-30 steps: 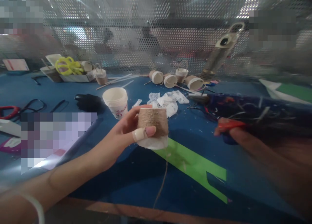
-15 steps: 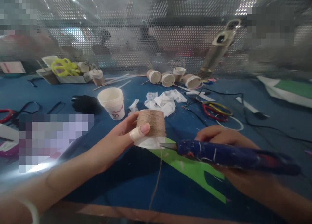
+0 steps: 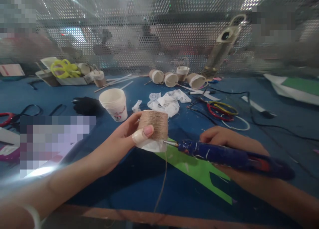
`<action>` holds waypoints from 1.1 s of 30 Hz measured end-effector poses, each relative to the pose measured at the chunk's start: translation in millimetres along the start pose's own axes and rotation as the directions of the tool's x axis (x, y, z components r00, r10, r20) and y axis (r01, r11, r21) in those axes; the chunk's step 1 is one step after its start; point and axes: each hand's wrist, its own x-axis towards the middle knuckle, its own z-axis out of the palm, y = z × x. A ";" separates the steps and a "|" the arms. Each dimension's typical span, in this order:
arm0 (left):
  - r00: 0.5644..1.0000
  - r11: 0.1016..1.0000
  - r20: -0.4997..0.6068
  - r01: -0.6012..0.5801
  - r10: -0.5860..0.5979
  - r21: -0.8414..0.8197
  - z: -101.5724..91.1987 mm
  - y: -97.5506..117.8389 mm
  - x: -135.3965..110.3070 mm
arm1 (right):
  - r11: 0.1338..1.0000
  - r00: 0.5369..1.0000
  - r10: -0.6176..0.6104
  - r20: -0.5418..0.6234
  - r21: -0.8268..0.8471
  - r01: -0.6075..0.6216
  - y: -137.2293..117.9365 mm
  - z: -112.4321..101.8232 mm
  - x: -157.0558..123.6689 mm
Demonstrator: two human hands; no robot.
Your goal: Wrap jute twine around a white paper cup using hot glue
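My left hand (image 3: pixel 127 135) is closed around a paper cup (image 3: pixel 156 126) wound with brown twine, a bandage-like wrap on the thumb. A white band of the cup shows below the windings. From the cup's right side a loose end of twine (image 3: pixel 163 180) hangs toward the table edge. My right hand (image 3: pixel 224 139) grips a dark blue hot glue gun (image 3: pixel 224 155), its metal nozzle at the lower edge of the windings; whether it touches cannot be made out. Under both lies a green paper strip (image 3: pixel 191 169) with a notched end.
A stack of white paper cups (image 3: pixel 113 104) stands left of the held cup. White lace (image 3: pixel 169 101) lies behind it. Several twine-wrapped cups (image 3: pixel 171 79) sit at the back. Scissors (image 3: pixel 220 112) and a black cable (image 3: pixel 251 112) are at right, a black glove (image 3: pixel 86 106) at left.
The glue gun's back end has shifted left and the nozzle has risen slightly along the cup's right side. The left hand keeps its hold on the cup, which has barely moved.
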 end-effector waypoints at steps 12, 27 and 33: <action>1.000 0.996 -0.019 -0.019 0.021 0.092 2.8 0.2 -1.0 | 0.961 0.989 0.144 -0.037 -0.234 -0.148 -6.0 6.6 -3.7; 0.996 0.994 -0.076 -0.040 0.047 0.098 11.5 5.7 -3.1 | 0.969 0.990 0.120 0.073 -0.225 -0.101 -16.2 -7.8 -9.1; 0.999 0.993 -0.030 -0.039 0.043 0.112 4.4 -2.1 -2.0 | 0.953 0.995 0.079 0.055 -0.296 -0.060 -14.2 -2.2 -13.2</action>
